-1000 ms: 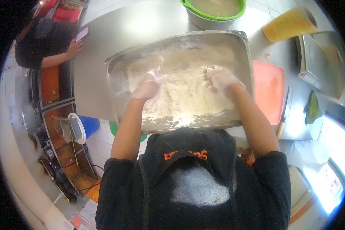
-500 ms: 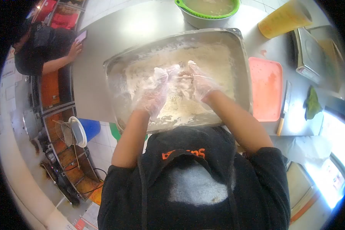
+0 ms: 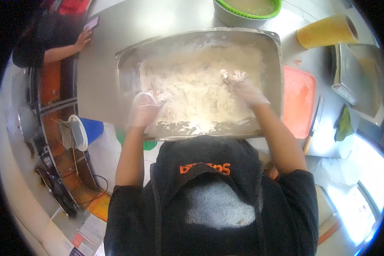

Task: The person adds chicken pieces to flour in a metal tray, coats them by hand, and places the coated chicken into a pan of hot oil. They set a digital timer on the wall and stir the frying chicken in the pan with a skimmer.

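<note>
A large metal pan holds a layer of pale, flour-like powder. Both of my hands wear clear plastic gloves and are inside the pan, well apart. My left hand is over the left part of the powder, its fingers curled around something whitish and powder-coated. Towards the right side, my right hand is also closed, with whitish clumps showing at its fingertips. Powder and blur hide what either hand holds.
Right of the pan lie a pink tray, a knife and a green cloth. A green basket in a bowl and a yellow roll stand behind. At left, another person's hand is beside a phone.
My hands were close together over the middle of the pan. They have moved apart, the left to the left and the right to the right. The view has shifted slightly.
</note>
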{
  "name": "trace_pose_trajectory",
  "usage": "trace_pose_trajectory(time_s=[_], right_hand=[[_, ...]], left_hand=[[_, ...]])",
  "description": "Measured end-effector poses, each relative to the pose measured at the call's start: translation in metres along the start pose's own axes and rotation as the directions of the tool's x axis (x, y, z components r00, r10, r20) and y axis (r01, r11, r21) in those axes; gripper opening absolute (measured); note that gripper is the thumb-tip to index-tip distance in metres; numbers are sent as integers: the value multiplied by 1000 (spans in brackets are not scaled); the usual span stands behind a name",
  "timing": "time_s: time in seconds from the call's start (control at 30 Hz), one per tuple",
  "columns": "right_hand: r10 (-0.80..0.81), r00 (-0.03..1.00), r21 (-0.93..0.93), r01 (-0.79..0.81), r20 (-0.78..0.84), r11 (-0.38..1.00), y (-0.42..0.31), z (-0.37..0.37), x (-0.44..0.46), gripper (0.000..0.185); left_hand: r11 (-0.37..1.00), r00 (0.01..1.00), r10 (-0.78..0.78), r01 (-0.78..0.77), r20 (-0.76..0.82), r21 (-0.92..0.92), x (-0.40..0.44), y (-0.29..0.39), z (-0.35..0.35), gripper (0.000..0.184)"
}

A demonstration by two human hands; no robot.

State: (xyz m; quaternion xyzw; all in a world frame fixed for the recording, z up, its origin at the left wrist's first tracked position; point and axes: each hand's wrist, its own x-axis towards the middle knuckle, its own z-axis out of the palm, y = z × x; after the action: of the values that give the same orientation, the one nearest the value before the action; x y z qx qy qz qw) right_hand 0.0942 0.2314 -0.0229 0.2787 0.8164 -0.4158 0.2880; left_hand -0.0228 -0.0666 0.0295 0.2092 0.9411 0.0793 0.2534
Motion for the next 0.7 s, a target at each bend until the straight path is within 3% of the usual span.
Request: trace_pose_trajectory(time_s=[0.03, 0.07, 0.1, 0.13, 0.2, 0.23, 0.3, 0.43, 0.5, 0.53, 0.6, 0.63, 0.7], right_hand=[[-3, 1000, -15, 3, 13, 1000, 17, 5, 12, 42], [-362, 929, -424, 360, 80, 831, 41, 20, 33, 40], [-617, 736, -697, 598, 280, 396, 51, 30, 43, 40], [-618, 731, -692, 606, 290, 392, 38, 32, 30, 40], [-485, 804, -564, 590, 344, 578, -1, 30, -10, 39], [-488, 802, -563, 593, 346, 576, 5, 40, -4, 39], [-525, 733, -659, 654, 433, 371, 21, 72, 13, 32], [-539, 667, -656, 711, 514, 255, -6, 59, -4, 26], [-375, 816, -682, 576, 441, 451, -13, 57, 2, 22], [-373, 810, -685, 584, 453, 436, -6, 56, 5, 22], [-538, 831, -451, 537, 141, 712, 18, 50, 13, 23], [-541, 826, -458, 546, 155, 702, 15, 42, 14, 23], [-446, 889, -202, 457, 100, 866, 13, 23, 15, 25]], left_hand=[[1000, 1000, -16, 16, 2, -12, 3, -9, 10, 42], [993, 991, -12, -3, 132, 117, 6, -17, 18, 42], [970, 965, -22, -43, 261, 241, 5, -23, 22, 42], [970, 964, -33, -33, 263, 240, -3, -9, 9, 42], [967, 880, -165, 54, 446, 250, -16, 38, -28, 42], [966, 880, -168, 58, 444, 251, -14, 39, -25, 42], [948, 838, -193, 24, 510, 318, -7, 36, -14, 44], [942, 854, -251, 107, 455, 320, 3, 22, 29, 39], [908, 885, 86, -259, 457, 330, 18, -20, 81, 30], [915, 888, 80, -245, 452, 320, 19, -27, 94, 30], [830, 882, 191, -380, 430, 410, 18, -34, 109, 23], [839, 887, 184, -367, 424, 402, 16, -31, 103, 23], [957, 879, -38, -105, 476, 270, 16, -12, 71, 27]])
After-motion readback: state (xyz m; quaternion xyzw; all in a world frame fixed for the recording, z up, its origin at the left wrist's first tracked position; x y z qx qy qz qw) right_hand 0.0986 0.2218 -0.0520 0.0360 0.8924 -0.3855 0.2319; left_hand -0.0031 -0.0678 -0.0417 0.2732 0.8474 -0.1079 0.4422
